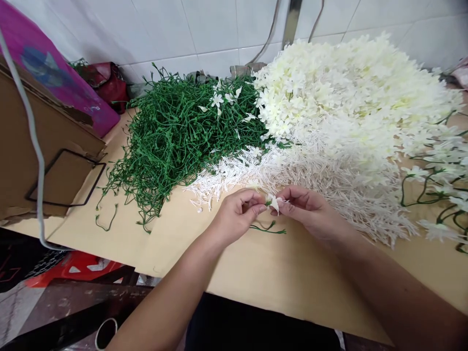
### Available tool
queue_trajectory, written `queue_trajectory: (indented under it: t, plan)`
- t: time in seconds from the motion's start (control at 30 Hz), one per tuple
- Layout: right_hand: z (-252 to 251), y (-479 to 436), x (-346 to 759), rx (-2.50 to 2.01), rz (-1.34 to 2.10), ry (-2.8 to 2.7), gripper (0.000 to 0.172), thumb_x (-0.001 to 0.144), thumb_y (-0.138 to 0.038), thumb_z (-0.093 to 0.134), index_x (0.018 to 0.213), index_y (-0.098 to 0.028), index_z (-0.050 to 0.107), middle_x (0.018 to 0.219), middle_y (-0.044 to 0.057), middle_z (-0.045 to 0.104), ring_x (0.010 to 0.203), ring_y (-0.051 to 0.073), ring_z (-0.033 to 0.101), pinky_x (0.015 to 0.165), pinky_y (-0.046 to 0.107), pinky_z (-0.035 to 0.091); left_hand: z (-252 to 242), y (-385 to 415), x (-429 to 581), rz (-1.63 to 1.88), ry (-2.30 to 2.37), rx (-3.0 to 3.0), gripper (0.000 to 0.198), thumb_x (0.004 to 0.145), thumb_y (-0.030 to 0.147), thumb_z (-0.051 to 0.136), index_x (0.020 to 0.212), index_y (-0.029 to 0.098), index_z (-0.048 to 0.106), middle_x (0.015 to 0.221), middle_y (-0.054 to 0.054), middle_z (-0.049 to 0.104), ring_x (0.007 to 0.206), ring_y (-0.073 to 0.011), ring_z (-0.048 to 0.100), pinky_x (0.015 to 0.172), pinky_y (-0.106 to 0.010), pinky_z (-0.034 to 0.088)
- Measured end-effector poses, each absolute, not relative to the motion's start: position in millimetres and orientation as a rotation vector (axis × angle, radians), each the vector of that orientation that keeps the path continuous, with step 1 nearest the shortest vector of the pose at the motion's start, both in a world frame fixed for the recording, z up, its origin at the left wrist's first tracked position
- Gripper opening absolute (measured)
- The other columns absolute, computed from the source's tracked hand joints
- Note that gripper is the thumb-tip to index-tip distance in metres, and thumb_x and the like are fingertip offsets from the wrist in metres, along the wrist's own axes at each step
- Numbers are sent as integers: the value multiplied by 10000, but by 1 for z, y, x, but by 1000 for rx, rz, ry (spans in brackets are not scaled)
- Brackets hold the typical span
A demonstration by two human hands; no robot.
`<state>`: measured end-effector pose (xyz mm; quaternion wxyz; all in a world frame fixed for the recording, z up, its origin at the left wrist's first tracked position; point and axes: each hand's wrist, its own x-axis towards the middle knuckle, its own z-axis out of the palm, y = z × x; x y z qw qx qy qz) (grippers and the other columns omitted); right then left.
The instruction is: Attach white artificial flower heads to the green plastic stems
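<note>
My left hand (241, 212) is closed in a pinch on a green plastic stem (268, 230), whose branching ends hang below the fingers. My right hand (303, 207) pinches a small white artificial flower (275, 204), held against the stem's tip between the two hands. Just behind my hands spreads a heap of thin white stick-like pieces (234, 170). A tangled pile of green stems (183, 126) lies behind to the left, with a few white blossoms on it. To the back right rises a large mound of cream-white flower heads (340, 87).
Stems bearing white flowers (438, 180) lie at the right edge. A cardboard box (44, 146), a pink bag (62, 73) and a grey cable (32, 131) are at the left. A red bag (109, 85) sits by the tiled wall (204, 29). Loose stems (107, 222) lie on the table (183, 253).
</note>
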<state>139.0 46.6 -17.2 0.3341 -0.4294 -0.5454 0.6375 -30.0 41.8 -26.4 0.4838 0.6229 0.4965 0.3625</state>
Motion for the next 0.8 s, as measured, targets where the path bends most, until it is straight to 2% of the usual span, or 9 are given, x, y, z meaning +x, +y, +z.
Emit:
queue_trajectory:
  t: [0.13,0.33,0.57,0.8]
  plan:
    - [-20,47,138,-1147,1632,-1445,304,705,-466,620,672,-177,533,646,1,529,635,118,490,599,253,388,-27,41,-31,858,1233,1623,44,733,127,554,709,148,584,704,-5,536,660,-100,482,606,-232,377]
    - [-26,46,138,-1171,1557,-1521,271,730,-433,600,672,-181,518,634,-10,492,594,106,434,515,237,335,-27,40,-31,859,1242,1680,73,753,153,542,710,156,601,699,-10,545,661,-106,488,604,-238,377]
    - [-25,43,136,-1202,1451,-1573,210,772,-379,565,714,-178,542,622,-13,487,578,103,423,495,233,331,-25,41,-28,906,1235,1419,51,725,160,568,678,142,579,652,10,544,617,-84,475,584,-219,373]
    - [-24,40,133,-1188,1382,-1616,190,802,-347,538,714,-179,550,646,-1,540,608,117,486,541,242,386,-29,42,-27,977,1183,1149,100,673,209,633,698,137,569,628,26,545,584,-68,476,577,-212,375]
